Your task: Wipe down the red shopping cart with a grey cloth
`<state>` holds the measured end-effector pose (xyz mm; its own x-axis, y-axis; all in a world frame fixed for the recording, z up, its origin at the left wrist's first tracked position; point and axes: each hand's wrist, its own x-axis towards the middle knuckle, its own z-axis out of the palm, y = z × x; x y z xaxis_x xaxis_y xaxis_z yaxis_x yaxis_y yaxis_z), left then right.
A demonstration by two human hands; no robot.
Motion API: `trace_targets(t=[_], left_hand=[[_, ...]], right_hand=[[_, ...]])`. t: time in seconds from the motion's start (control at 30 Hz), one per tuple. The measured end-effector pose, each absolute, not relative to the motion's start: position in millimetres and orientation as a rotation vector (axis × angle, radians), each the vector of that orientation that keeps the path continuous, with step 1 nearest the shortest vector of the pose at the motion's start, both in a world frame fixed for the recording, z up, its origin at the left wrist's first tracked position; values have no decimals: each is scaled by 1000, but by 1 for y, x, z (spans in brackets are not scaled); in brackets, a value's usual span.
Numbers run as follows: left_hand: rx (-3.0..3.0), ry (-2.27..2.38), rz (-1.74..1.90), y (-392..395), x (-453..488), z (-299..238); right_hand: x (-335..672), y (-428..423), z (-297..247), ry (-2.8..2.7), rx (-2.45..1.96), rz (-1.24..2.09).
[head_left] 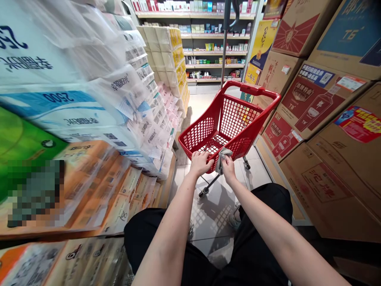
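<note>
A red plastic shopping cart (241, 137) with a perforated basket stands on wheels in front of my knees. My left hand (201, 163) grips the near rim of its basket, fingers curled over the edge. In my right hand (228, 167) is a bunched grey cloth (222, 159), pressed against the outer side of the basket near the front corner. Part of the cloth hangs below my fingers. The basket holds no goods that I can see.
Stacked tissue packs (139, 95) line the left, with orange packs (92, 178) lower down. Cardboard cartons (324, 95) rise close on the right. Behind the cart are a thin upright pole (224, 51) and shelves of small goods (199, 35). Tiled floor (193, 222) runs between.
</note>
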<state>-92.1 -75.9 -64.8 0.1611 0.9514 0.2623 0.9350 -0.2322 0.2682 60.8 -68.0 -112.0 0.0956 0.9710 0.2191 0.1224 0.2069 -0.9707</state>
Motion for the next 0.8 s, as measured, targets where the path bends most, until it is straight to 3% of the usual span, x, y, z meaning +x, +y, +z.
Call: trace_targets(t=[0.1,0.37,0.8], left_hand=[[2266,1904,658,-74,-94,-65],[2167,1886,757,-78,-100,-66],[2210,1932,712,-76,-96,-69]], right_hand=[[62,-74,-116,-1323,-1169,882],[61,-94,-150,-945,-1103,1241],[63,-87,-142,-876,-1016,1463]])
